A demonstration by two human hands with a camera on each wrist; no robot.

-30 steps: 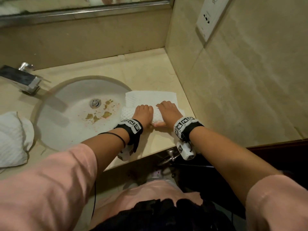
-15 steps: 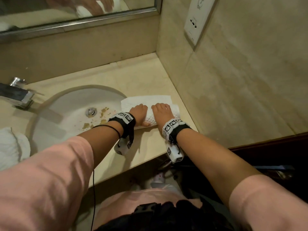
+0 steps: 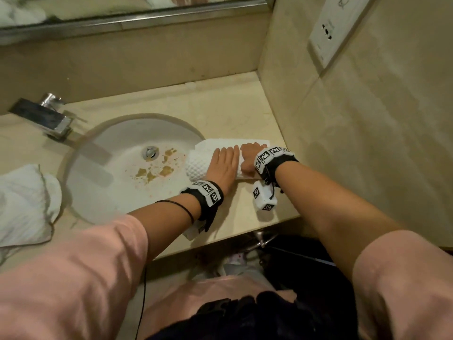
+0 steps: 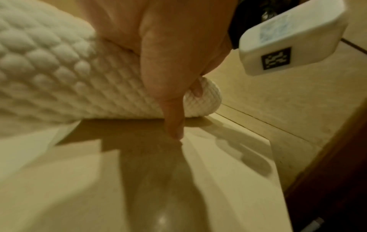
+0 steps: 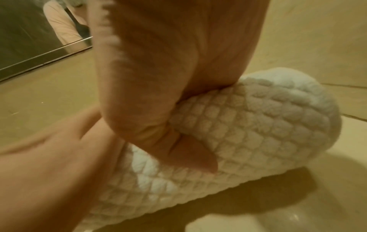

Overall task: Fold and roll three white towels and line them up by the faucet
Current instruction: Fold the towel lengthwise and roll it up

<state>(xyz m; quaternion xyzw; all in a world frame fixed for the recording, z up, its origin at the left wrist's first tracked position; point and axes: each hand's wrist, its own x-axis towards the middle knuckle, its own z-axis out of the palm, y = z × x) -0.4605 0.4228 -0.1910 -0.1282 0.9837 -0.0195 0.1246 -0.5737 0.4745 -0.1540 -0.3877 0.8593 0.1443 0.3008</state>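
Observation:
A white waffle-textured towel [image 3: 196, 166] lies on the counter right of the sink, mostly rolled, with a short flat tail [image 3: 220, 143] beyond the roll. My left hand [image 3: 224, 163] presses on the roll with straight fingers; in the left wrist view its thumb [image 4: 174, 125] points down to the counter in front of the roll [image 4: 59, 70]. My right hand [image 3: 251, 155] sits beside it, fingers curled over the roll's right part. In the right wrist view its palm and thumb [image 5: 188, 153] press on the roll [image 5: 258, 125]. A crumpled white towel [image 3: 24, 200] lies left of the sink.
The chrome faucet [image 3: 46, 119] stands at the back left of the stained sink [image 3: 103, 197]. A tiled wall with a socket [image 3: 328, 33] closes off the right side, close to the roll. The counter's front edge [image 3: 220, 244] runs just behind my wrists. A mirror spans the back.
The roll has moved away from me and grown thicker, leaving less flat towel beyond it. My left fingers have straightened over the roll.

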